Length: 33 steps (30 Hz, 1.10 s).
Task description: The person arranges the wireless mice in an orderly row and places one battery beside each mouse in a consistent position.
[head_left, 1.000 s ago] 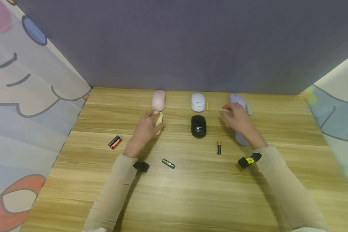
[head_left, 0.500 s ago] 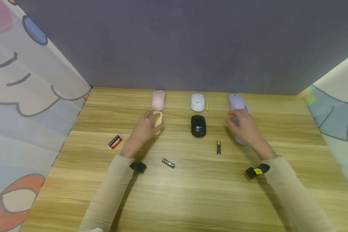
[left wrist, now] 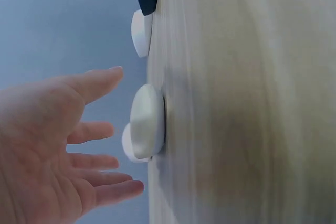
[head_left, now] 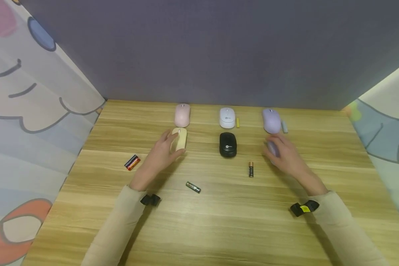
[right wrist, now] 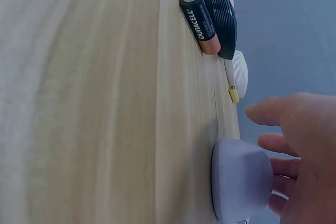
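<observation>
My left hand (head_left: 156, 159) is by the left side of a pale yellow mouse (head_left: 182, 140). Its fingers are loosely extended; the left wrist view shows a gap between the hand (left wrist: 47, 150) and that mouse (left wrist: 147, 121). Over the nearer of two lilac mice (head_left: 273, 148) hovers my right hand (head_left: 288, 157), thumb and fingers spread to either side. In the right wrist view, the fingertips are partly hidden behind this mouse (right wrist: 241, 182) and the thumb stands apart from it; whether any finger touches it, I cannot tell.
Behind are a pink mouse (head_left: 182, 115), a white mouse (head_left: 227, 118) and another lilac mouse (head_left: 271, 120). A black mouse (head_left: 227, 145) sits centrally. A Duracell battery (head_left: 251, 169), a green battery (head_left: 193, 187) and red-and-black batteries (head_left: 132, 162) lie nearer. A grey partition (head_left: 219, 55) bounds the back.
My right hand has moved back towards me from the far lilac mouse to the nearer one. My left hand has drawn leftward and nearer, off the yellow mouse, uncovering more of it.
</observation>
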Each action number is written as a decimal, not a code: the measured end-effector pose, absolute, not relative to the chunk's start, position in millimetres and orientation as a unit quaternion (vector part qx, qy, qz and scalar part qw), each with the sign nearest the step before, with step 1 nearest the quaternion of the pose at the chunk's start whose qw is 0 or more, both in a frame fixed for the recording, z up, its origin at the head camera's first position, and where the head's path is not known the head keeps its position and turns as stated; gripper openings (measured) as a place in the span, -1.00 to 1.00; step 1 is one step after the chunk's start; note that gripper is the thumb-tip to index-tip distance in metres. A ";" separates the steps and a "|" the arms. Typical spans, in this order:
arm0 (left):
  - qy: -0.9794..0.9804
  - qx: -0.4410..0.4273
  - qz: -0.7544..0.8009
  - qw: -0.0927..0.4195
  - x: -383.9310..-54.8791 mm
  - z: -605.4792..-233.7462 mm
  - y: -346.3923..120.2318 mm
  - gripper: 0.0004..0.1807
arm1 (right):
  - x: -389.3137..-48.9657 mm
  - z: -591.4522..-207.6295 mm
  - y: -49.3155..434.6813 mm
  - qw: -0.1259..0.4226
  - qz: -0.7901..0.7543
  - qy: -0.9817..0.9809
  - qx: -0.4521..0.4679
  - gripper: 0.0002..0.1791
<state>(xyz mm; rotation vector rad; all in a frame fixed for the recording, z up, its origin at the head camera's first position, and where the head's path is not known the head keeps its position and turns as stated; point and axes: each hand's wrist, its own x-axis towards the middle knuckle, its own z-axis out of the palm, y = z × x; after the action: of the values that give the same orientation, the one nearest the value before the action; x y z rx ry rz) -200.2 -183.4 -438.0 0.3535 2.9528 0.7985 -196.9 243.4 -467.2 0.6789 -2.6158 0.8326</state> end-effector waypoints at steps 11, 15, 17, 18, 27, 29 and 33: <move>0.953 0.166 0.249 -0.042 -172.0 -422.3 -172.6 -0.30 | -185.6 -466.5 250.1 0.085 0.272 -0.939 0.191 -0.39; 0.953 0.173 0.243 -0.047 -162.0 -420.1 -170.6 -0.33 | -184.2 -466.3 252.2 0.065 0.269 -0.944 0.182 -0.33; 0.954 0.176 0.238 -0.049 -158.3 -420.2 -171.7 -0.33 | -183.2 -466.0 253.1 0.059 0.268 -0.945 0.180 -0.31; 0.955 0.177 0.234 -0.050 -156.8 -420.5 -173.0 -0.33 | -182.8 -465.9 253.4 0.057 0.268 -0.945 0.179 -0.30; 0.949 0.240 0.192 -0.076 -151.0 -429.7 -206.4 -0.43 | -182.5 -465.1 253.3 0.030 0.272 -0.946 0.171 -0.28; 0.947 0.259 0.175 -0.072 -150.4 -431.7 -217.1 -0.45 | -182.1 -464.5 252.8 0.031 0.272 -0.946 0.173 -0.28; 0.950 0.270 0.139 -0.068 -147.9 -434.8 -239.1 -0.47 | -181.5 -464.4 252.9 0.039 0.268 -0.946 0.176 -0.29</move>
<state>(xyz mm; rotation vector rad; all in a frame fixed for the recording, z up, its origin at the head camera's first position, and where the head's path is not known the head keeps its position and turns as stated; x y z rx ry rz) -147.9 -239.1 -434.8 0.8885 3.1222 0.4565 -181.5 252.9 -464.4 0.5389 -2.9022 0.8233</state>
